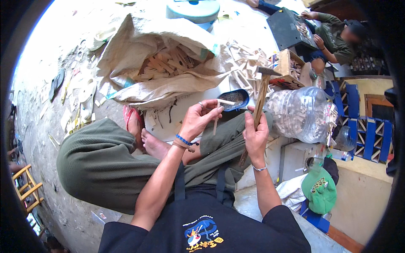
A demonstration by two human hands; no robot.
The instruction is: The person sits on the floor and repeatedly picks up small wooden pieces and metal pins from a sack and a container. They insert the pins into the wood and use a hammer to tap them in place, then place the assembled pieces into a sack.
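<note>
My left hand (197, 119) pinches two thin wooden sticks (226, 102) that meet at a corner, one pointing right and the other hanging down. In my right hand (256, 135) is a hammer (262, 93), gripped around its rough wooden handle with the metal head up. The hammer head stays apart from the sticks. Just beyond my hands sits a small blue oval container (246, 102) with grey bits in it, too small to make out. Both hands are above my crossed legs.
An open white sack (168, 88) of wood strips lies ahead. Small joined wood pieces (244, 63) are heaped right of it, near a wooden box (286, 69). A clear plastic jug (301, 111) full of pieces and a green cap (319, 190) are at right. Another person (335, 42) sits far right.
</note>
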